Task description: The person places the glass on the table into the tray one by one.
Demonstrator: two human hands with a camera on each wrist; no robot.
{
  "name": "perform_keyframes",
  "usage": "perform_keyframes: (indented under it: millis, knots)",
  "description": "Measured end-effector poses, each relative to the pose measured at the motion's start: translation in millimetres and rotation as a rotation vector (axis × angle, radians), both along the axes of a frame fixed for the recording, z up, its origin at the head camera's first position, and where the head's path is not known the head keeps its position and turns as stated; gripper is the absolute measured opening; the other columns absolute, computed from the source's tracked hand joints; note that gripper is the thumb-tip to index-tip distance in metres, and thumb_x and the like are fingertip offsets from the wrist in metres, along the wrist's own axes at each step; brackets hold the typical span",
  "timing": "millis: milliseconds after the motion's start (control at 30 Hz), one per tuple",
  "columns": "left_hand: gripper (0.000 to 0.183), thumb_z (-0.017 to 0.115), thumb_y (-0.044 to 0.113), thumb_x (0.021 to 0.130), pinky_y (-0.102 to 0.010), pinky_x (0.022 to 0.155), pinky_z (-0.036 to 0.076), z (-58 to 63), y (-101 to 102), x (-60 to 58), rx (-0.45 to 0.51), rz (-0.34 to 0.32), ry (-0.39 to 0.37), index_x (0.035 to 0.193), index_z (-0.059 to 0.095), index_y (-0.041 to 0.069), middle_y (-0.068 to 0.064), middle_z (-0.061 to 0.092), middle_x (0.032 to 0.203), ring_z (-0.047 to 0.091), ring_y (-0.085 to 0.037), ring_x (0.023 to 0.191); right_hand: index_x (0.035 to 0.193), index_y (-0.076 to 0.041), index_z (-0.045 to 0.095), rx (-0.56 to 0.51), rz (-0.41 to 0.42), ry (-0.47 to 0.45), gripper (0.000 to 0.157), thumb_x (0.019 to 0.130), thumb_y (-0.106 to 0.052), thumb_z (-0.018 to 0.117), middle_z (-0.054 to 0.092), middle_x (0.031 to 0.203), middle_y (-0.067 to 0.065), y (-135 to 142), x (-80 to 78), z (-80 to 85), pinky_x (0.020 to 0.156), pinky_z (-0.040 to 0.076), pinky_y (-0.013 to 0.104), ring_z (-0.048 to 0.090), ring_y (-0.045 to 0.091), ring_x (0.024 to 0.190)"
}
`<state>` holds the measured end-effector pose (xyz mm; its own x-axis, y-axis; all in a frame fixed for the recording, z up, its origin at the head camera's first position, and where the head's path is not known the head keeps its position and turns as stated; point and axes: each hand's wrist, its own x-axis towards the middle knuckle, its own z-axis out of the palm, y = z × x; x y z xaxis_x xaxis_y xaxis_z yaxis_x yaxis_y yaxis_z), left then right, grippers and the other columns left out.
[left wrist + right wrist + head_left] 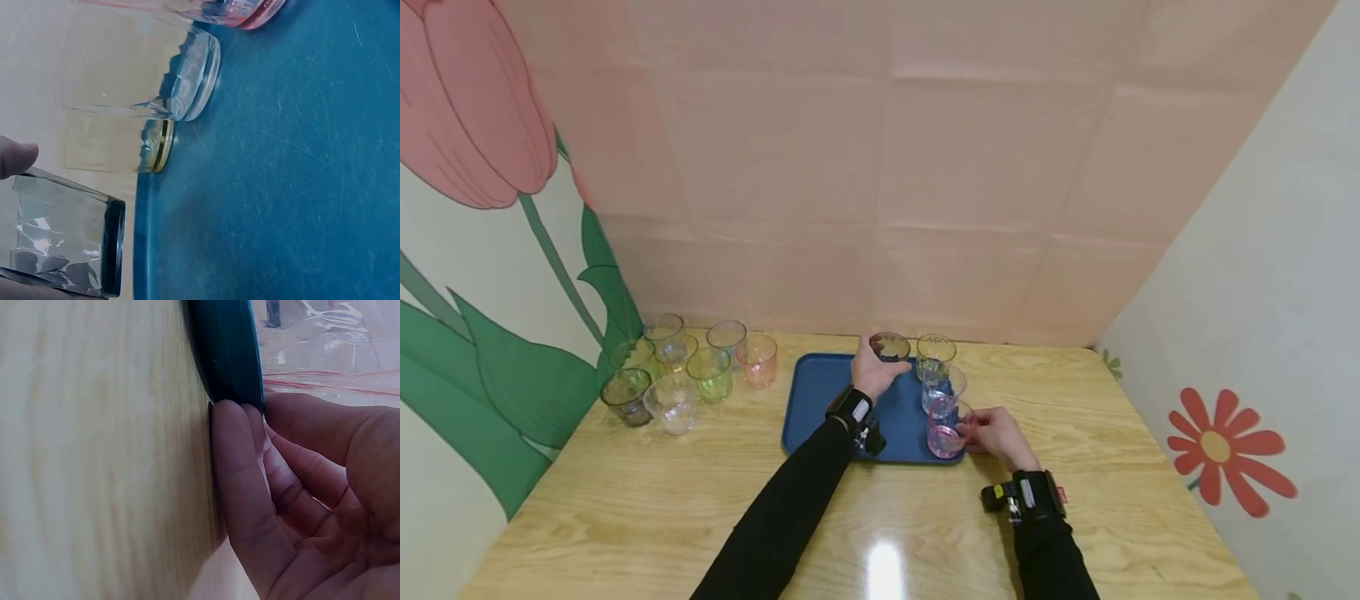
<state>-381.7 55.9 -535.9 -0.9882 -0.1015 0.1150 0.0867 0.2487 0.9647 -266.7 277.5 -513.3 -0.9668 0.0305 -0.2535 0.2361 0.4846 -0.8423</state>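
Note:
My left hand grips a dark grey glass by its sides, thumb on one side and fingers on the other. The glass is off the surface at the back edge of a blue tray. Along the tray's right side stand a pink glass in front, a clear glass behind it and a yellowish glass at the back. Beside the pink glass, my right hand pinches the tray's right edge, with fingertips at its underside and the thumb at the rim.
Several tinted glasses stand in a group on the left of the wooden table, among them a green glass, a pinkish-orange glass and a dark glass. A covered wall rises behind the table; painted walls flank it.

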Motion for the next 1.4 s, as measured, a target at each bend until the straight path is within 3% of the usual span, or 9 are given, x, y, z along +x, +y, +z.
perform_keyframes:
  millis: [100, 200, 267, 367, 500, 633, 733, 1100, 1400]
  knots:
    - [0.081, 0.086, 0.026, 0.074, -0.037, 0.070, 0.052, -8.5, 1, -7.6, 0.034, -0.016, -0.018, 0.141, 0.040, 0.027, -0.008, 0.052, 0.136, 0.055, -0.031, 0.116, 0.097, 0.003, 0.068, -0.003, 0.005, 0.003, 0.011, 0.095, -0.005, 0.062, 0.066, 0.087, 0.007, 0, -0.9, -0.2, 0.066, 0.059, 0.033, 0.064, 0.015, 0.071]
    - [0.083, 0.089, 0.036, 0.069, -0.036, 0.072, 0.052, -42.4, 5, -31.3, 0.020, -0.013, 0.026, 0.138, 0.042, 0.036, -0.002, 0.052, 0.133, 0.055, -0.027, 0.112, 0.097, 0.004, 0.068, 0.003, 0.006, 0.002, 0.011, 0.095, -0.006, 0.062, 0.066, 0.087, 0.007, 1, -1.3, -0.4, 0.066, 0.059, 0.033, 0.064, 0.015, 0.071]
    - [0.084, 0.089, 0.038, 0.068, -0.038, 0.070, 0.052, -53.7, 6, -38.5, 0.012, -0.010, 0.039, 0.138, 0.043, 0.036, -0.003, 0.052, 0.132, 0.054, -0.028, 0.109, 0.097, 0.004, 0.068, 0.007, 0.004, 0.001, 0.011, 0.095, -0.006, 0.062, 0.066, 0.086, 0.007, 1, -1.5, -0.7, 0.065, 0.059, 0.033, 0.064, 0.015, 0.071]
    - [0.087, 0.091, 0.032, 0.067, -0.040, 0.073, 0.053, -37.0, 5, -26.0, 0.017, -0.021, -0.016, 0.141, 0.043, 0.029, -0.007, 0.052, 0.134, 0.055, -0.030, 0.111, 0.097, 0.004, 0.068, 0.004, 0.001, 0.002, 0.012, 0.095, -0.007, 0.063, 0.066, 0.086, 0.007, 0, -1.6, -1.3, 0.065, 0.059, 0.032, 0.064, 0.014, 0.071]
    - [0.085, 0.088, 0.012, 0.071, -0.044, 0.089, 0.052, 19.2, 1, 17.3, 0.075, -0.025, -0.133, 0.143, 0.043, 0.013, -0.014, 0.051, 0.140, 0.053, -0.035, 0.123, 0.097, 0.003, 0.068, -0.007, -0.005, 0.002, 0.012, 0.095, -0.008, 0.063, 0.066, 0.086, 0.006, 1, -2.2, -2.7, 0.066, 0.059, 0.032, 0.064, 0.014, 0.071]
    - [0.079, 0.083, 0.007, 0.077, -0.044, 0.093, 0.050, 43.8, 0, 38.5, 0.053, -0.016, -0.144, 0.143, 0.040, 0.009, -0.018, 0.049, 0.141, 0.051, -0.036, 0.125, 0.095, 0.002, 0.067, -0.001, -0.007, -0.002, 0.011, 0.095, -0.008, 0.063, 0.065, 0.086, 0.007, 0, -2.3, -2.7, 0.066, 0.059, 0.032, 0.064, 0.014, 0.071]
    - [0.078, 0.082, 0.008, 0.078, -0.046, 0.093, 0.049, 47.8, 0, 40.3, 0.014, -0.020, -0.136, 0.144, 0.040, 0.010, -0.020, 0.048, 0.142, 0.050, -0.037, 0.124, 0.095, 0.001, 0.068, 0.011, -0.010, -0.007, 0.011, 0.095, -0.009, 0.064, 0.065, 0.088, 0.007, -1, -1.9, -1.9, 0.066, 0.059, 0.032, 0.064, 0.015, 0.071]
    - [0.080, 0.080, 0.018, 0.083, -0.048, 0.103, 0.044, 44.8, 0, 27.6, -0.070, -0.038, -0.120, 0.148, 0.035, 0.010, -0.019, 0.048, 0.144, 0.048, -0.037, 0.131, 0.095, 0.002, 0.067, -0.004, -0.014, -0.013, 0.010, 0.095, -0.008, 0.064, 0.065, 0.086, 0.007, 1, -3.4, -2.9, 0.066, 0.059, 0.032, 0.064, 0.014, 0.070]
    - [0.081, 0.077, 0.021, 0.086, -0.049, 0.107, 0.042, 44.5, 0, 26.5, -0.135, -0.064, -0.119, 0.150, 0.030, 0.007, -0.021, 0.046, 0.147, 0.046, -0.038, 0.134, 0.091, 0.002, 0.067, -0.029, -0.003, -0.009, 0.011, 0.094, -0.008, 0.064, 0.064, 0.084, 0.006, 1, -4.6, -3.5, 0.065, 0.059, 0.031, 0.064, 0.014, 0.069]
